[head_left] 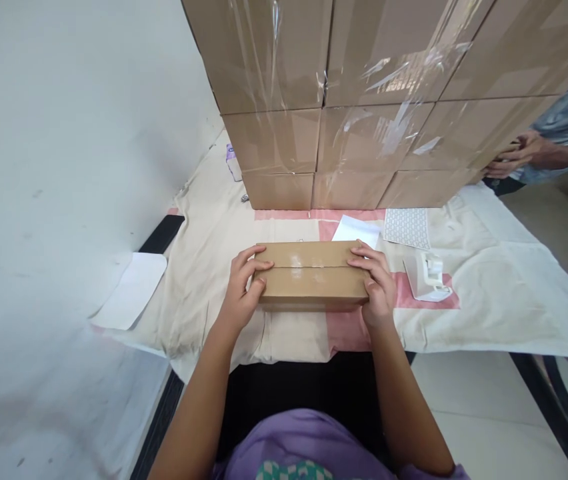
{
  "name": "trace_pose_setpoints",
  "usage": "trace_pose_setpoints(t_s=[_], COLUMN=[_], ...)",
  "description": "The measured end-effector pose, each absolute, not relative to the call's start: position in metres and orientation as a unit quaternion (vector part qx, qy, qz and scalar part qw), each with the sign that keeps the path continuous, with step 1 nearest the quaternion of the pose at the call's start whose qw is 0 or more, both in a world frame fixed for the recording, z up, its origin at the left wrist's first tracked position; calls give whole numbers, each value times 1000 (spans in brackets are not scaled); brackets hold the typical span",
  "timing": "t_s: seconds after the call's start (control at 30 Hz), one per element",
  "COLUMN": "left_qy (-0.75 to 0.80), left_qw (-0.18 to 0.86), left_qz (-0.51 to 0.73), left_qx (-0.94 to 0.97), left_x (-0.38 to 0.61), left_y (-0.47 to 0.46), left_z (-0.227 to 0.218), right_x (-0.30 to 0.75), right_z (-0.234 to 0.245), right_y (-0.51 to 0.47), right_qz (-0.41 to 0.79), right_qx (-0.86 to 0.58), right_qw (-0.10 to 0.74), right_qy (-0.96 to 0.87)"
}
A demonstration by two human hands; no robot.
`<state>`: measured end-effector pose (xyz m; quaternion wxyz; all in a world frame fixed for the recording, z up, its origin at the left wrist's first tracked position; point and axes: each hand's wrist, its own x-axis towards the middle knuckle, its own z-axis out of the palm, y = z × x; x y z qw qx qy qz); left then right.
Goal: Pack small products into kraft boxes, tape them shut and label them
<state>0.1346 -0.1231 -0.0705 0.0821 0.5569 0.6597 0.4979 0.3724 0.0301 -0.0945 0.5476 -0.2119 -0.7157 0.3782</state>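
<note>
- At the table's near edge, midway along: left hand (247,287), gripping the left end of a cardboard box (314,281), fingers over the top.
- Opposite end of the box: right hand (378,283), gripping likewise.
- The box: one, brown, lengthwise seam on top, shiny patch at its middle. Whether it bears on the cloth (504,293) I cannot tell.
- Risk, as I judge it: hard squeezing at both ends could bow the flaps and part the seam; dragging could ruck the loose cloth.
- Just beyond the box: white paper (357,231), liable to crumple if the box is pushed away.
- Beside that: white gridded panel (407,228), kind unclear to me.
- Toward the right edge: white tape dispenser (427,277), which a rightward swing could knock.
- Far edge: film-wrapped carton stack (274,140); a co-worker's hand (519,155) by its right side.
</note>
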Motion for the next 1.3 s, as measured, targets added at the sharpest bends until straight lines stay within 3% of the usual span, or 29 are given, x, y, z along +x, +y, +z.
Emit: trace_pose_setpoints(t_s=[0.4,0.63,0.8,1.13,1.3], left_qy=[701,691,669,675,655], left_qw=[50,-85,-96,-95,-115], left_qz=[396,274,210,249,307], left_qx=[591,663,706,688,681], left_x=[131,153,178,178,169], left_y=[-127,-128,-119,-116,-119], left_z=[-67,-48,-43,-49,-62], right_x=[371,370,375,375,423], right_z=[-94,-93,-92,-89,-89], right_y=[32,29,25,9,18], right_qz=[353,353,375,460,567], right_qx=[-217,-204,-208,-244,-293], right_qw=[551,565,561,550,584], right_qy=[-724,-717,-708,-653,-501])
